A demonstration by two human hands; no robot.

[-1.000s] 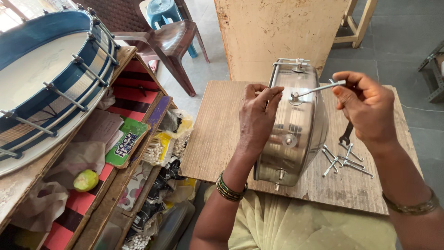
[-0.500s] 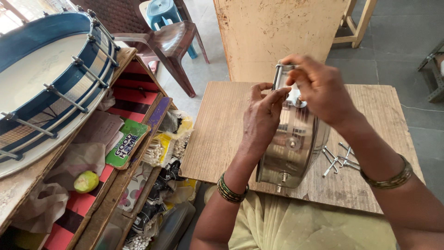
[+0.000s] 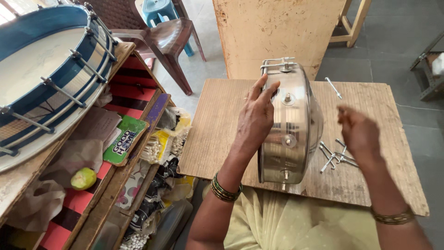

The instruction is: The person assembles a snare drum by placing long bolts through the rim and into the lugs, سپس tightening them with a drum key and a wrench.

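Big blue drum (image 3: 41,78) with a white skin and metal rods, resting at 9–10 o'clock on a wooden rack (image 3: 115,185) painted red and black. Green fruit (image 3: 83,178) at 8 o'clock on the rack, green-edged packet (image 3: 124,140) just right of it, crumpled paper (image 3: 78,153) between. Bags of small white bits (image 3: 166,143) at 7 o'clock. Brown plastic chair (image 3: 162,41) at 11 o'clock, blue stool (image 3: 159,10) behind it. Worn wooden panel (image 3: 277,32) at 12 o'clock. Grey tiled floor (image 3: 393,51) at 1–2 o'clock.

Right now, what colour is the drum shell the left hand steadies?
Shiny silver metal; the drum shell under the left hand shows best in the head view.
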